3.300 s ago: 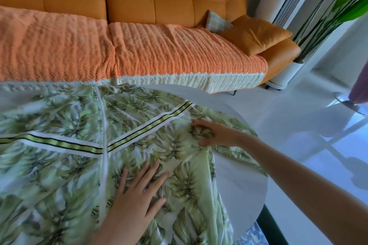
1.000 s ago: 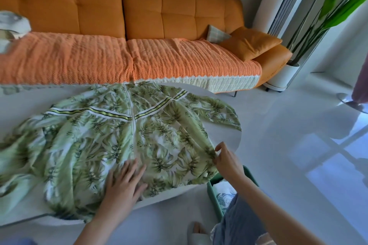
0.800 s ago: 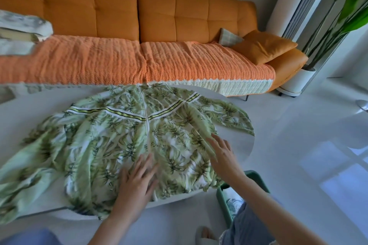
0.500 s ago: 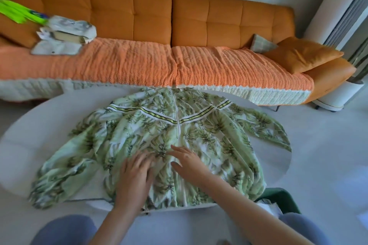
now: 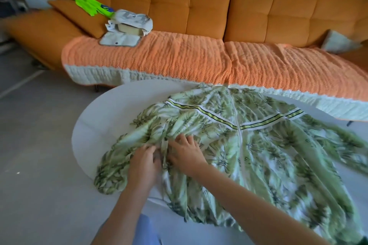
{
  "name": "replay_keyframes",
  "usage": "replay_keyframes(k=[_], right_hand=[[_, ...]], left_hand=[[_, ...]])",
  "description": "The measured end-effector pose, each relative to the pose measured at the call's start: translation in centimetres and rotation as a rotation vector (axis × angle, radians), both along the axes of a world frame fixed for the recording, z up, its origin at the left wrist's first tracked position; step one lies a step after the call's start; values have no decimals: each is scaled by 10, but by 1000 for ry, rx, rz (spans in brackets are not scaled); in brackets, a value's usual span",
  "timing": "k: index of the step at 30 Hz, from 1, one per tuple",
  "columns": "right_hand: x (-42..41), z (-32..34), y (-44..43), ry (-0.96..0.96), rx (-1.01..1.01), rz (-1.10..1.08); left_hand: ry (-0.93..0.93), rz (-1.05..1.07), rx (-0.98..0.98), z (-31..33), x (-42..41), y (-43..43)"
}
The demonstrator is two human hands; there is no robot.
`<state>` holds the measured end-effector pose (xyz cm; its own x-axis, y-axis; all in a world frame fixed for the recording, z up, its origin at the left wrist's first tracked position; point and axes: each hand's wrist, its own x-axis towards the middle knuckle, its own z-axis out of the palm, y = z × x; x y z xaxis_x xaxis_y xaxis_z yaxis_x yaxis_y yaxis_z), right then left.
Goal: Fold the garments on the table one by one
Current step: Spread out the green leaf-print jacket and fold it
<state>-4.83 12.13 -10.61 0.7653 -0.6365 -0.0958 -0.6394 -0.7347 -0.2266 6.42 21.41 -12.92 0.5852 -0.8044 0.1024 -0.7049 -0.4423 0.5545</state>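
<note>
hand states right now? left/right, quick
Left hand: closed, fingers curled round a fold of the leaf-print jacket.
Right hand: open, fingers spread, pressing the jacket flat.

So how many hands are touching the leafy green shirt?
2. The left hand rests on the shirt towards its picture-left side; the right hand lies flat just beside it.

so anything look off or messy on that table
The leaf-print garment is bunched near one sleeve, where the left hand and right hand touch it, and its hem overhangs the near edge of the table. No damage shows.
</note>
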Motion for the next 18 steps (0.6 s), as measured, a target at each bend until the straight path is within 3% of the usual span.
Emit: replay_keyframes(k=[4, 6, 8, 11, 15, 18], right_hand=[[5, -4, -2, -55, -13, -6], [10, -4, -3, -118, -15, -36], [18, -1, -1, -202, -45, -43], [35, 1, 7, -256, -34, 58], [59, 0, 13, -218, -25, 107], [70, -3, 7, -146, 4, 86]], left_hand=[[54, 100, -98, 9, 18, 6], [-50, 177, -92, 12, 32, 12], [-152, 274, -3, 15, 48, 18], [-51, 382, 181, 16, 76, 23], [-84, 333, 301, 14, 103, 23], [-159, 303, 246, 13, 124, 16]])
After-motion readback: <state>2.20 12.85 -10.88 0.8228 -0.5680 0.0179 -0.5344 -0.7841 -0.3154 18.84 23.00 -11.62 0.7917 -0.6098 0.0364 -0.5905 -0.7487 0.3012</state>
